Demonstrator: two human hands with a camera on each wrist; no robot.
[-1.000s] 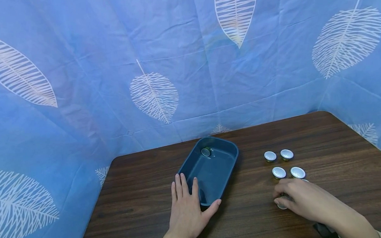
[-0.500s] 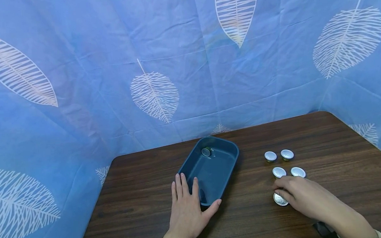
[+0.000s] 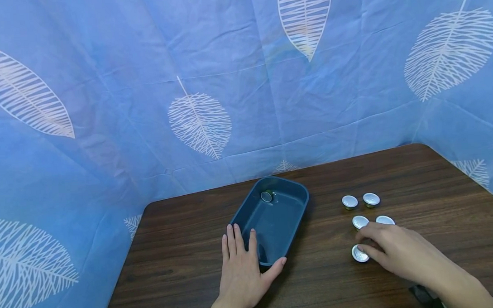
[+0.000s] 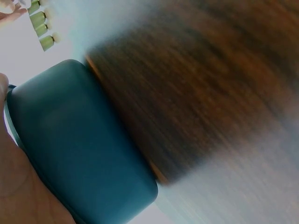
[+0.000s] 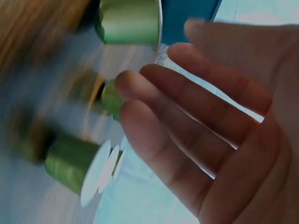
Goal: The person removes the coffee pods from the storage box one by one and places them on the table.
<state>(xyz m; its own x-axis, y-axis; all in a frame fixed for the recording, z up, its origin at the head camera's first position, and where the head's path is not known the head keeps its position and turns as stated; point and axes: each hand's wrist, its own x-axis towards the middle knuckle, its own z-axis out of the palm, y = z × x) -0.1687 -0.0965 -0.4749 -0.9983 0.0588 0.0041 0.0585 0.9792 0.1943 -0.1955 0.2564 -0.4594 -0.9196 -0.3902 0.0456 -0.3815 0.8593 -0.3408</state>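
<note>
My left hand (image 3: pixel 243 281) lies with straight, spread fingers at the near end of a dark blue tray (image 3: pixel 299 224), fingertips over its left rim and thumb at its right corner. A green coffee capsule (image 3: pixel 266 197) lies tipped over inside, at the tray's far end. On the right, my right hand (image 3: pixel 396 248) hovers beside a foil-lidded capsule (image 3: pixel 359 254), thumb tip overlapping its lid edge in the head view. The right wrist view shows relaxed fingers (image 5: pixel 145 130) with nothing between them, near that green capsule (image 5: pixel 131 21).
Beyond the right hand, several more capsules stand lid up in two columns, including a left one (image 3: pixel 349 202) and a right one (image 3: pixel 372 200). All are on a dark wooden table (image 3: pixel 176 247). A blue leaf-print cloth (image 3: pixel 118 108) hangs behind it.
The front capsule, earlier under my right fingers, has shifted slightly away from me and now shows most of its lid. My right hand has drawn a little rightward off it. The left hand is still.
</note>
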